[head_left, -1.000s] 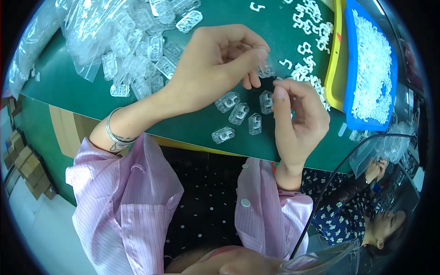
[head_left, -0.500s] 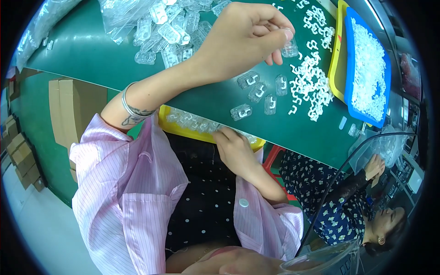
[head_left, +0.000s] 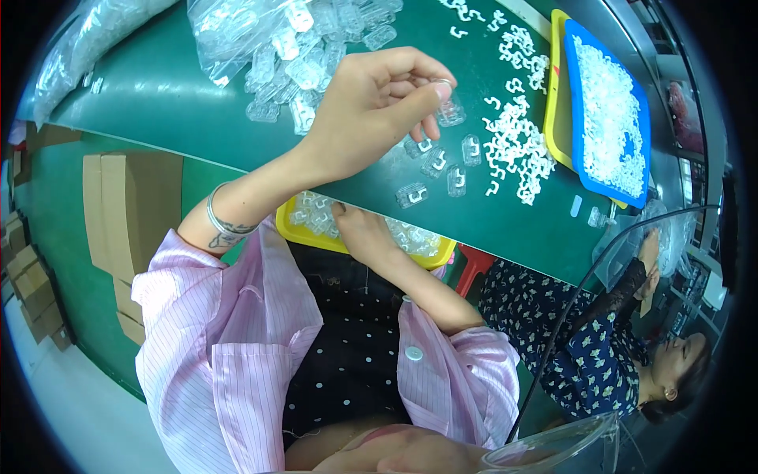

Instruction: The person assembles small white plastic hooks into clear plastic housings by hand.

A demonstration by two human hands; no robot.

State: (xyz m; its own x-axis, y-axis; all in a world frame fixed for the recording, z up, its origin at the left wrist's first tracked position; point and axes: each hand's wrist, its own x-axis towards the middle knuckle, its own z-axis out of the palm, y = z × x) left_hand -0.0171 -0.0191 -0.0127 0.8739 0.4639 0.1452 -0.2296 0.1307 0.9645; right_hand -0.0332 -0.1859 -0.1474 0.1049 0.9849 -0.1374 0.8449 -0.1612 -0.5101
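My left hand [head_left: 379, 110] is raised over the green table, thumb and fingertips pinched on a clear plastic case [head_left: 452, 113]. Below it on the table lie several similar clear cases [head_left: 456, 181], each with a small white hook on it. A spread of loose white plastic hooks [head_left: 517, 150] lies to their right. At the near table edge, my right hand [head_left: 365, 233] is over a yellow tray [head_left: 288, 229] of clear pieces. Its fingertips are partly hidden against the tray and table edge, so its grip does not show.
A heap of clear cases [head_left: 304, 71] and clear plastic bags [head_left: 237, 35] are at the far left. A blue tray [head_left: 580, 150] of small whitish pieces sits at the right, on a yellow tray [head_left: 555, 134]. Another person [head_left: 553, 340] works at right. Cardboard boxes [head_left: 130, 205] stand left.
My left hand has come left and nearer my body, still pinching the clear case. My right hand has slid left along the yellow tray. The view has shifted slightly.
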